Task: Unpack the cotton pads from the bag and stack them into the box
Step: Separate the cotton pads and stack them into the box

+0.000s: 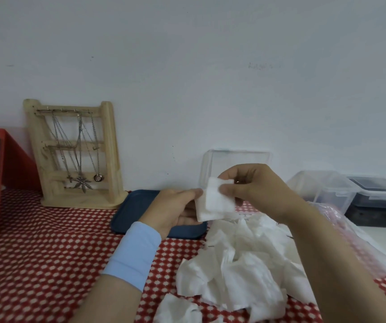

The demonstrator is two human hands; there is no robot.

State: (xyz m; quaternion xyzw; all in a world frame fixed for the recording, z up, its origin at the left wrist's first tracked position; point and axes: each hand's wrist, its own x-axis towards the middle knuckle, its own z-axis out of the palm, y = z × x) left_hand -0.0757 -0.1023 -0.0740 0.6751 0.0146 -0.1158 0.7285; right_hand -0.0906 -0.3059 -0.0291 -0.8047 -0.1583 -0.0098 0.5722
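we're mid-stacking here: one cotton pad (217, 203) is up in the air between both hands, above the far edge of the bench (36, 264). the left hand (175, 208) has a narrow grip on the pad's left edge, thumb and fingertips pinched onto it, and the right hand (255, 190) pinches its upper right part from above, so both grips are holding the same pad. it looks to us as if the pad is being straightened, or perhaps peeled apart; we can't tell which. just below and nearer to us lies a loose heap of pads (241, 271), rumpled and overlapping, with the pinkish clear bag (359, 243) lying beside it on the right, so we judge the unpacking largely done and the stacking the job at hand. the clear box (236, 157) stands right behind the hands against the wall; they hide its inside, so how many pads it holds we cannot say. a blue tray (133, 206) sits under the left hand. next, we reckon, one grip has to let go while the other carries the pad back and lays it flat and square in the box. it's soft, floppy stuff, so a light, even hold will matter.
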